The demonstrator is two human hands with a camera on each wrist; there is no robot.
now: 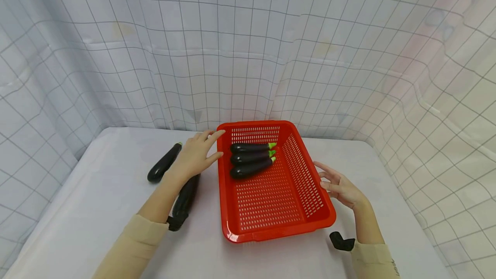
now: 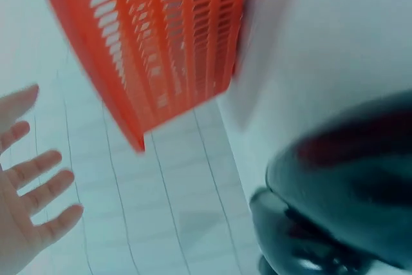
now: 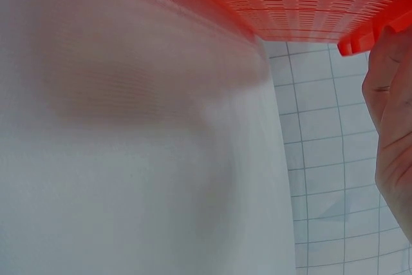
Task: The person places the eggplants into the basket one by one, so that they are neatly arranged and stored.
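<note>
A red plastic basket (image 1: 267, 201) stands on the white table, with three dark eggplants (image 1: 252, 169) lying side by side in its far left part. My left hand (image 1: 197, 153) is at the basket's left rim, fingers spread and holding nothing; the left wrist view shows it apart from the basket wall (image 2: 174, 43). Beside the right rim is my right hand (image 1: 341, 187), its fingers loosely bent; in the right wrist view the hand (image 3: 396, 114) meets the rim. Left of the basket lie two more eggplants, one (image 1: 164, 162) farther out and one (image 1: 187, 195) partly under my left forearm.
White cloth with a grid pattern (image 1: 240, 55) hangs behind the table and at both sides. Black straps (image 1: 342, 241) are at both wrists, by the beige sleeves. White table surface (image 1: 93, 210) stretches out on the left.
</note>
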